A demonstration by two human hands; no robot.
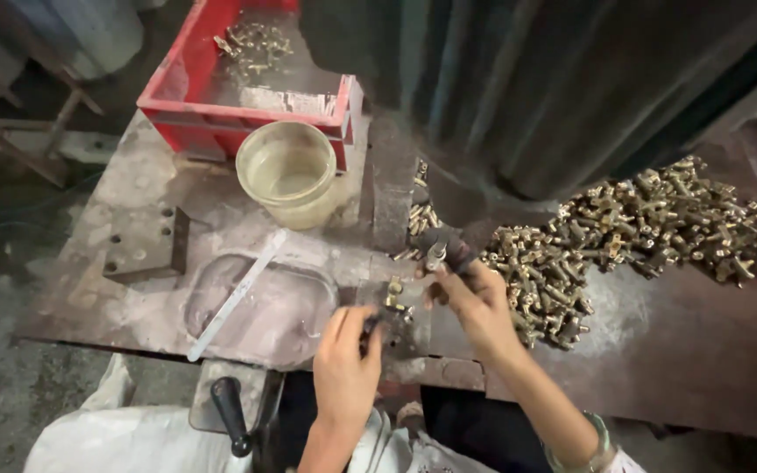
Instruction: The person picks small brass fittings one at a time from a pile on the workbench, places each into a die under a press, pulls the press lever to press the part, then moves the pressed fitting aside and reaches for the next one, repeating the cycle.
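My left hand [346, 361] rests at the near edge of the metal workbench [668, 342], its fingertips pinched on a small dark part beside a brass fitting [393, 296] that sits on a fixture. My right hand [475, 302] is just right of it, fingers closed around a small brass fitting near a dark machine head [442, 248]. A large heap of brass T-shaped fittings [633, 229] spreads to the right of my right hand.
A red plastic crate [187, 88] holding a few brass fittings stands at the back left. A pale plastic bowl [288, 172] sits before it. A white flat strip [237, 294] lies across a shallow tray. A black-knobbed lever [229, 415] juts out below the bench edge.
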